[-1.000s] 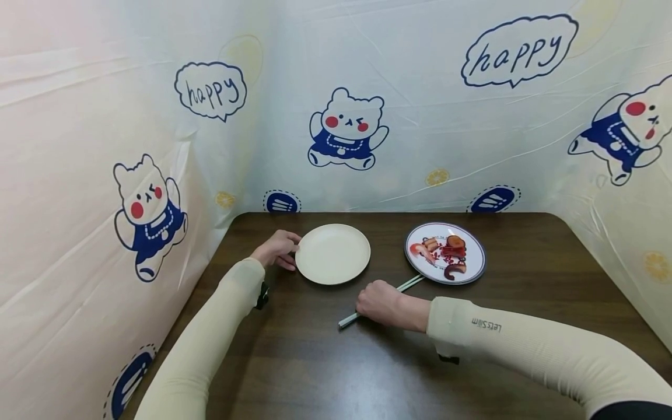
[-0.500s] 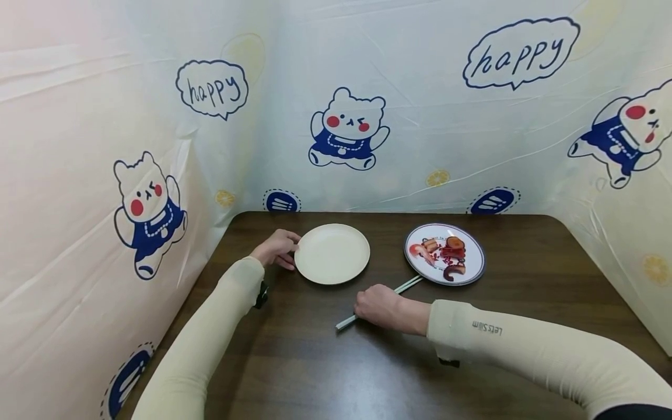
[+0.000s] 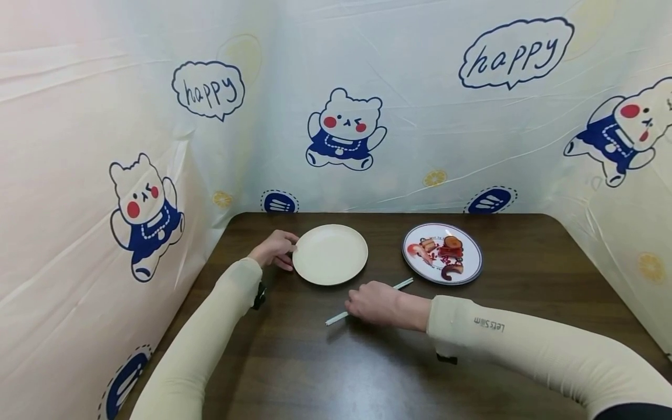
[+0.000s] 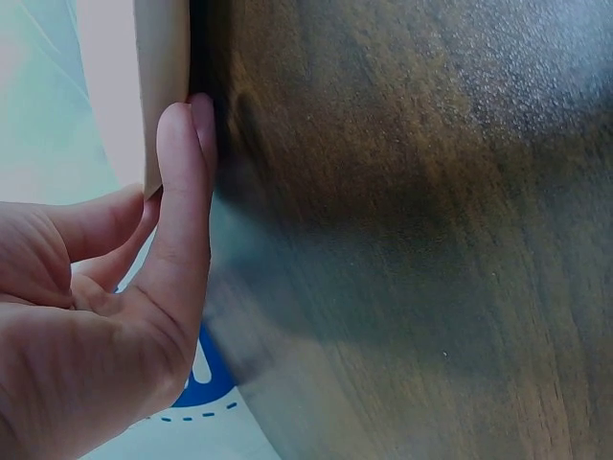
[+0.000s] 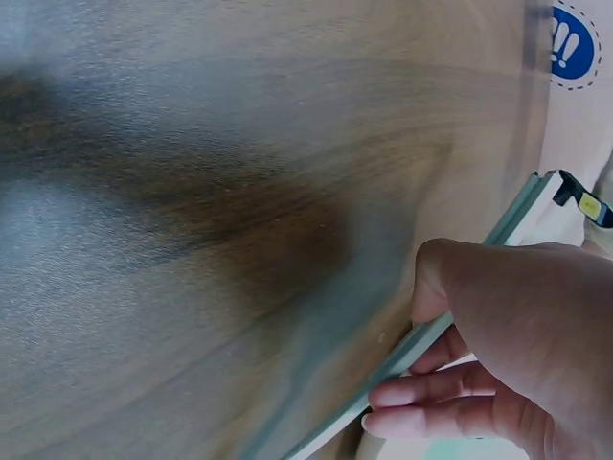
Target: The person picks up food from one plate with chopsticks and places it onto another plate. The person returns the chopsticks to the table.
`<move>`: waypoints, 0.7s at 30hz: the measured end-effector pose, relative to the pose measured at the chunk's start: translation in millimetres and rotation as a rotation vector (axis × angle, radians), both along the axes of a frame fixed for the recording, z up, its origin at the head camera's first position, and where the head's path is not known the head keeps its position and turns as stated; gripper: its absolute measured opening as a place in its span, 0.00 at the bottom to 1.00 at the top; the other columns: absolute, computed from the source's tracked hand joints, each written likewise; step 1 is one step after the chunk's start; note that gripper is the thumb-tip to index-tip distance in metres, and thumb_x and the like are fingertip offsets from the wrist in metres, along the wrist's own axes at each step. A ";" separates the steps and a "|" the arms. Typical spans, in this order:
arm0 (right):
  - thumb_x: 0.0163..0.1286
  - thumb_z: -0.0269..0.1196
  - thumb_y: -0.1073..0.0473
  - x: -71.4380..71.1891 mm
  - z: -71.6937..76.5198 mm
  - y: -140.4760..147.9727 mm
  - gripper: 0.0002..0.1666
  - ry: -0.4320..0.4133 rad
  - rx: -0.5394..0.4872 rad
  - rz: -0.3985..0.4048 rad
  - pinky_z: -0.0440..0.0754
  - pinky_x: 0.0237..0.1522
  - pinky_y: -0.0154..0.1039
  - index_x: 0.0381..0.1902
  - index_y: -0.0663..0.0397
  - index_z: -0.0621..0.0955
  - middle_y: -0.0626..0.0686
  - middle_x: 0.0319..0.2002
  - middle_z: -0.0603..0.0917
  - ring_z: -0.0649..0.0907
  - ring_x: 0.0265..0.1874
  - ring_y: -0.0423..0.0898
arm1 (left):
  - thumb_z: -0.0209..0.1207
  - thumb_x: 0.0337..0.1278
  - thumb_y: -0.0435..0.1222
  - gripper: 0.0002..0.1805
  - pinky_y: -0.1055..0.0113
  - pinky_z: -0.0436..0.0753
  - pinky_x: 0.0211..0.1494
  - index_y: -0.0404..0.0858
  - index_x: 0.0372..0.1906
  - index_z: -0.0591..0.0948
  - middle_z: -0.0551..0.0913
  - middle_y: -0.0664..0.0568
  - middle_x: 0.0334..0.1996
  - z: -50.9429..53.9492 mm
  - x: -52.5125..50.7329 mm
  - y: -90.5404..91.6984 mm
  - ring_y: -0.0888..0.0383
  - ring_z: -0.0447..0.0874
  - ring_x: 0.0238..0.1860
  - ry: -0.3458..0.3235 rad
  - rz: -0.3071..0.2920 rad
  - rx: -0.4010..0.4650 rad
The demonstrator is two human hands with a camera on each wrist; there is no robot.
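A plain cream plate [image 3: 331, 255] lies at the back, left of the middle. My left hand [image 3: 274, 249] pinches its left rim, the thumb above and fingers below; in the left wrist view the plate [image 4: 163, 86] shows edge-on between them. My right hand [image 3: 375, 302] holds a pair of pale green chopsticks [image 3: 404, 283] around the middle, slanting just over the table. In the right wrist view the thumb and fingertips pinch the chopsticks [image 5: 383, 376], lying side by side. A white blue-rimmed plate [image 3: 472, 256] with food pieces or pictures of food sits beyond, to the right.
The dark wooden table [image 3: 315, 373] has its back edge close to a printed curtain [image 3: 409, 70] with bears and "happy" bubbles. The curtain also runs along the left and right sides.
My right hand has shifted slightly left with the chopsticks, whose far ends have come away from the blue-rimmed plate. My left hand stays on the cream plate's rim.
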State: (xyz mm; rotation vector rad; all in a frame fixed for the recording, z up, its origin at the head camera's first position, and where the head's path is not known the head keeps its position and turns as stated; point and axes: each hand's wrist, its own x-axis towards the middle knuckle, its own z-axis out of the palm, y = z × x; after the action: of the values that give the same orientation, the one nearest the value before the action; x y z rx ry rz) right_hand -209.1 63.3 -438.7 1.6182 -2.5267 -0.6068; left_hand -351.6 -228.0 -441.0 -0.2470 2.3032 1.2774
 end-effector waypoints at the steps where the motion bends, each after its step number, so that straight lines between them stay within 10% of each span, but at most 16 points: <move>1: 0.73 0.68 0.58 -0.1 1.9 -0.8 0.03 -0.009 0.001 -0.006 0.87 0.28 0.39 0.43 0.46 0.86 0.48 0.36 0.83 0.86 0.30 0.45 | 0.52 0.80 0.30 0.24 0.57 0.93 0.39 0.32 0.74 0.71 0.78 0.34 0.54 0.0 0.2 0.0 0.47 0.88 0.34 0.000 0.000 0.001; 21: 0.71 0.71 0.59 -7.4 40.1 12.2 0.11 -0.129 -0.262 -0.002 0.88 0.32 0.42 0.49 0.53 0.82 0.50 0.39 0.81 0.85 0.32 0.48 | 0.52 0.79 0.29 0.23 0.57 0.93 0.39 0.32 0.74 0.72 0.78 0.34 0.53 -0.9 1.1 -0.7 0.46 0.87 0.34 0.003 0.003 0.006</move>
State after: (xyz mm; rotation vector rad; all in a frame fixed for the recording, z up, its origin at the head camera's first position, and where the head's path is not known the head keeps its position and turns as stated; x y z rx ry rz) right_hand -216.5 75.5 -398.6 1.6069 -2.5645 -0.1646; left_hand -350.5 -228.7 -441.9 -0.2468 2.3020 1.2862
